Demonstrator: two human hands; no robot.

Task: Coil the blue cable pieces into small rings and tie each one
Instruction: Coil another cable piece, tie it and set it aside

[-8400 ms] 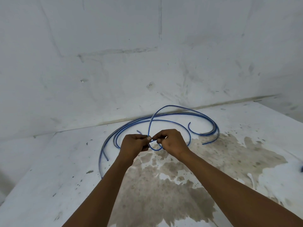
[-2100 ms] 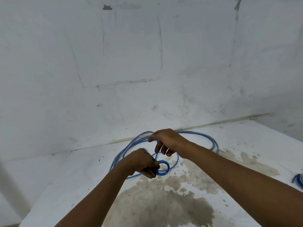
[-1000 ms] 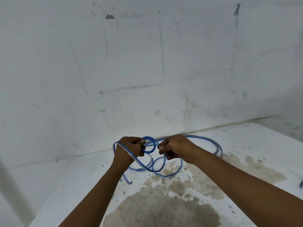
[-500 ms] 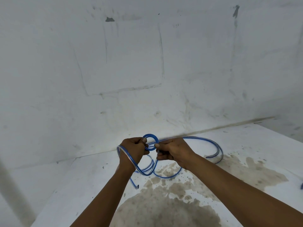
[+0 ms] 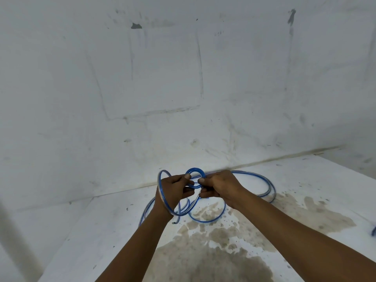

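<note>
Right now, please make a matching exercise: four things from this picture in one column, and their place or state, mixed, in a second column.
Things
1. small blue cable ring
2. loose blue cable pieces
3. brownish wet stain
4. left hand

Place or state
A. spread over the white floor, below the forearms
B. a cable loop runs around its wrist
C. pinched between both hands, raised
D. lying on the floor by the wall

Pairs: 1-C, 2-D, 3-A, 4-B
</note>
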